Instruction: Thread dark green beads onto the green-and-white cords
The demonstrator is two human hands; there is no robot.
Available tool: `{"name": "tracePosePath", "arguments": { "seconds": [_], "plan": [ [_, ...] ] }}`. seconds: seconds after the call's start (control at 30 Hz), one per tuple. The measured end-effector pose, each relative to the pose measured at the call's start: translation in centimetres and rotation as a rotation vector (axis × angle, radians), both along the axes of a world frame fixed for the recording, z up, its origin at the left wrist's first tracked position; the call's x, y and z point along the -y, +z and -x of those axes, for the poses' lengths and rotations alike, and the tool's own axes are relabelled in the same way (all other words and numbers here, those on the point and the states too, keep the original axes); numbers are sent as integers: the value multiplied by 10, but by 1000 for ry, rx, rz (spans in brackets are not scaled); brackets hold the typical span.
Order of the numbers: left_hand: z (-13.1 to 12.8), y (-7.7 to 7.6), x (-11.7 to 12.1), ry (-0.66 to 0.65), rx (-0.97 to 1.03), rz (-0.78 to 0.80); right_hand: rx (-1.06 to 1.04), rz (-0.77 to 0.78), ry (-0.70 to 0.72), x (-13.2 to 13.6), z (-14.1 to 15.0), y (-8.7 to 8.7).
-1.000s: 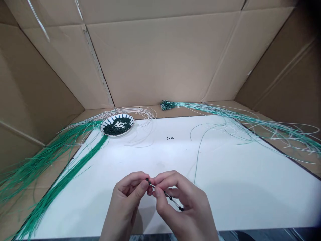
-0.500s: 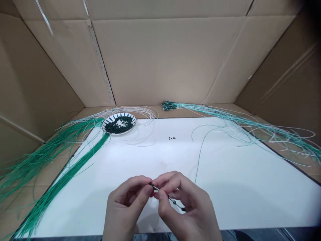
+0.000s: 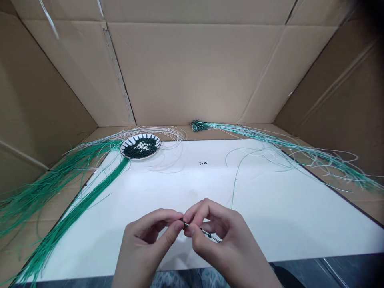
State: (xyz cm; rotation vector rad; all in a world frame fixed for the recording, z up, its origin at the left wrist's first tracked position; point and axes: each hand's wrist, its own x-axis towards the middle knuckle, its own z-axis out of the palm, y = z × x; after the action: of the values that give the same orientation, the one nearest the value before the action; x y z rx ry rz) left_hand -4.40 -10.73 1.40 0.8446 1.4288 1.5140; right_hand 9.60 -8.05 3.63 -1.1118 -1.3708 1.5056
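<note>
Beaded cord [image 3: 206,233] between left hand [image 3: 145,244], right hand [image 3: 223,236]

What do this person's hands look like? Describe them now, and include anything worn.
The left hand and right hand are bare and slender, with short nails. Neither wears a glove, ring, watch or visible marking, and no sleeve shows on either forearm in view. Between the wrists at the bottom edge is a patterned blue-grey fabric, possibly the person's clothing, though the view does not settle that.
</note>
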Motion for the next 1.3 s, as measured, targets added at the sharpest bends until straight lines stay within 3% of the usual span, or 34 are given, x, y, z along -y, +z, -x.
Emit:
{"name": "tracePosePath", "arguments": {
  "seconds": [0.23, 0.63, 0.8, 1.0, 1.3],
  "plan": [
    [-2, 3, 1, -26, 120, 32, 48, -26, 13, 1, -1, -2],
    [1, -4, -2, 15, -75, -103, 46, -110, -51, 0, 1, -22],
    [0, -4, -3, 27, -28, -50, 60, -130, -53, 0, 2, -23],
    [0, -8, -4, 76, 63, -68, -20, -42, -83, 2, 4, -21],
    [3, -14, -1, -13, 189, -25, -101, -124, -206, 9, 8, -13]
  ]
}}
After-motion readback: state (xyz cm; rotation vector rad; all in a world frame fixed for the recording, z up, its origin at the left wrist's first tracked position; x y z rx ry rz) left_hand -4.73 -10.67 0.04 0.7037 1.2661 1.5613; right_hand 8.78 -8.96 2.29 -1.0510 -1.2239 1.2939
